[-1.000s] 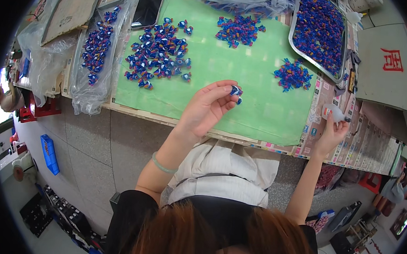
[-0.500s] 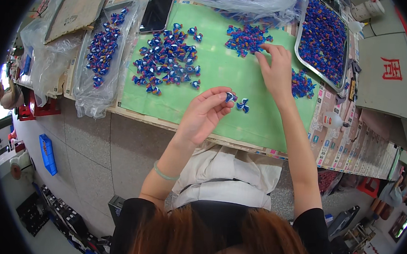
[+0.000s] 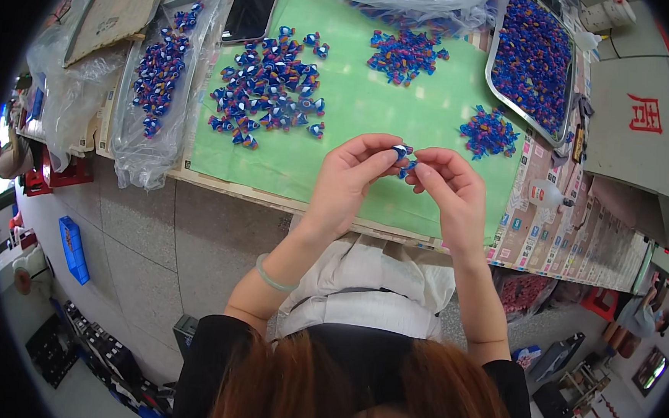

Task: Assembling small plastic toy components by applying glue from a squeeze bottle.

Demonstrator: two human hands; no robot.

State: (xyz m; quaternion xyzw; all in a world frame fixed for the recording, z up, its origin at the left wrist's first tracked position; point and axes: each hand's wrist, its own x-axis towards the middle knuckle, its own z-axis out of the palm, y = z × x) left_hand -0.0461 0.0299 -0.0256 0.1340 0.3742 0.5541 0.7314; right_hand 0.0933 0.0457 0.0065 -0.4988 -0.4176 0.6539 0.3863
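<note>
Over the green sheet my two hands meet, fingertips almost touching. Between thumb and forefinger of my left hand is a small blue-and-white plastic piece. My right hand is pinched close beside it; what its fingertips hold, if anything, is too small to make out. A blue piece shows just under the fingertips, and I cannot tell whether it is held or lies on the sheet. To the left spreads a group of blue-and-white pieces with orange parts. Smaller blue-and-purple parts form a far pile and a right pile.
A metal tray full of small blue parts stands at the far right. Along the left, a plastic-lined tray holds similar pieces, near a black phone. A clear bottle and a grey box are at right.
My right hand has come back from the far pile to meet my left hand. The left hand, still pinching its piece, has shifted slightly right. The whole view has shifted a little.
</note>
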